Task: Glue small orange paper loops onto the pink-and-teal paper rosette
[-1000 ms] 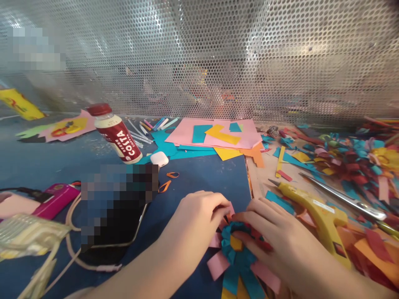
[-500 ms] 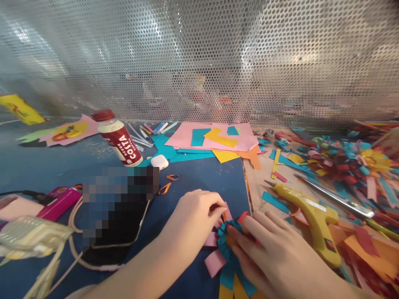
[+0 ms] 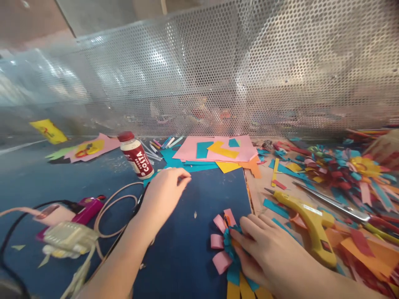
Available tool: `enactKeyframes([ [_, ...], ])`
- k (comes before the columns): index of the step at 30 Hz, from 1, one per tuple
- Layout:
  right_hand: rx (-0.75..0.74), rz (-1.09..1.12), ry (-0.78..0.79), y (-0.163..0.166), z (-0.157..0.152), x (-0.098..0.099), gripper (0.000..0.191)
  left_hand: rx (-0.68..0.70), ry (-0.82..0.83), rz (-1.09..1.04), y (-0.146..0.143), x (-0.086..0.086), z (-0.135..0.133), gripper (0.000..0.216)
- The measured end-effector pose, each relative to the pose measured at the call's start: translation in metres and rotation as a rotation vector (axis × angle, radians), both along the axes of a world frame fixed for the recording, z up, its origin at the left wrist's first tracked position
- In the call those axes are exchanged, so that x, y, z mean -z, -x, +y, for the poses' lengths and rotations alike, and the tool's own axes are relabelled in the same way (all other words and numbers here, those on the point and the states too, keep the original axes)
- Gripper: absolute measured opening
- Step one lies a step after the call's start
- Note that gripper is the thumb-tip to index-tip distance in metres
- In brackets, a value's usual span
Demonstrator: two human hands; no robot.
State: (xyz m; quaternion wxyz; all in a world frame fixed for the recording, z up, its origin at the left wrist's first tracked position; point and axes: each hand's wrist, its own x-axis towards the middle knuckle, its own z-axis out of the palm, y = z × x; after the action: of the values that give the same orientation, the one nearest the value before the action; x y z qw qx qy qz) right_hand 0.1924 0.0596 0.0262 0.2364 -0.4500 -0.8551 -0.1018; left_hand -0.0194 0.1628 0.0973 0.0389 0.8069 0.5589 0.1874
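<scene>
My right hand [image 3: 264, 241] is closed on a paper rosette [image 3: 230, 243] with a blue pleated rim and rolled pink paper loops [image 3: 222, 263] around its left side. One orange loop [image 3: 229, 216] sits at its upper edge, and blue and yellow strips [image 3: 237, 282] hang below. My hand covers much of its right side. My left hand [image 3: 166, 187] is off to the left over the blue board [image 3: 199, 232], thumb and fingers pinched together. Whatever is between those fingertips is hidden. Near it stands a Costa coffee bottle [image 3: 137, 158].
Right of the rosette lie a yellow glue gun [image 3: 307, 220], metal-bladed scissors [image 3: 333, 201] and coloured paper scraps [image 3: 370, 253]. Pink paper sheets [image 3: 218, 145] lie ahead, before a perforated metal screen [image 3: 199, 79]. Cables [image 3: 106, 211] and a magenta device [image 3: 89, 209] are left.
My left hand has left the rosette and moved left and away from me, over where the small orange paper loops lay. My right hand stays on the rosette. The view has shifted.
</scene>
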Motion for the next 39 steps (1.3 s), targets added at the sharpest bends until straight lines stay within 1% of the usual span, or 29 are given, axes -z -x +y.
enactKeyframes([
  [2,-0.003,0.003,-0.003,0.0,-0.001,-0.001,0.015,-0.056,0.044,0.093,0.013,-0.001,0.009,0.02],
  [3,-0.003,0.005,-0.002,0.0,-0.001,-0.001,0.015,-0.054,0.097,0.139,0.018,0.001,0.013,0.021],
  [5,0.006,0.013,0.006,-0.002,-0.003,-0.003,0.015,-0.054,0.131,0.173,0.023,0.005,0.018,0.018],
  [8,-0.004,0.051,0.086,-0.004,-0.006,-0.008,0.019,-0.061,0.158,0.203,0.023,0.011,0.022,0.012],
  [11,-0.051,0.147,0.172,-0.008,-0.01,-0.016,0.027,-0.044,0.202,0.224,0.02,0.017,0.024,0.007],
  [13,-0.022,0.204,0.189,-0.017,-0.012,-0.022,0.028,-0.034,0.239,0.225,0.018,0.02,0.025,0.007],
  [14,0.032,0.196,0.184,-0.024,-0.013,-0.026,0.026,-0.032,0.255,0.219,0.018,0.022,0.025,0.013],
  [15,0.131,0.157,0.186,-0.033,-0.014,-0.029,0.023,-0.029,0.267,0.206,0.017,0.023,0.026,0.02],
  [17,0.4,0.024,0.2,-0.056,-0.014,-0.034,0.024,-0.02,0.28,0.157,0.016,0.026,0.028,0.029],
  [18,0.555,-0.041,0.236,-0.068,-0.014,-0.035,0.027,-0.012,0.278,0.119,0.015,0.027,0.029,0.027],
  [19,0.646,-0.068,0.271,-0.08,-0.014,-0.034,0.031,0.001,0.271,0.073,0.014,0.027,0.03,0.021],
  [21,0.734,-0.067,0.326,-0.1,-0.013,-0.029,0.043,0.043,0.257,-0.04,0.012,0.026,0.029,0.01],
  [24,0.755,-0.007,0.386,-0.118,-0.009,-0.014,0.053,0.124,0.292,-0.244,0.006,0.021,0.025,0.01],
  [27,0.73,0.101,0.428,-0.122,-0.005,0.0,0.056,0.21,0.376,-0.454,0.001,0.015,0.017,0.016],
  [30,0.715,0.258,0.423,-0.122,-0.005,0.003,0.055,0.288,0.449,-0.633,-0.003,0.01,0.012,0.019],
  [32,0.717,0.4,0.39,-0.121,-0.008,-0.001,0.053,0.331,0.494,-0.733,-0.005,0.009,0.009,0.021],
  [35,0.697,0.678,0.326,-0.117,-0.013,-0.011,0.048,0.38,0.555,-0.867,-0.006,0.011,0.008,0.025],
  [37,0.629,0.895,0.321,-0.112,-0.017,-0.02,0.042,0.403,0.591,-0.947,-0.007,0.013,0.007,0.026],
  [39,0.518,1.113,0.348,-0.105,-0.021,-0.031,0.039,0.425,0.625,-1.014,-0.008,0.016,0.007,0.025],
])
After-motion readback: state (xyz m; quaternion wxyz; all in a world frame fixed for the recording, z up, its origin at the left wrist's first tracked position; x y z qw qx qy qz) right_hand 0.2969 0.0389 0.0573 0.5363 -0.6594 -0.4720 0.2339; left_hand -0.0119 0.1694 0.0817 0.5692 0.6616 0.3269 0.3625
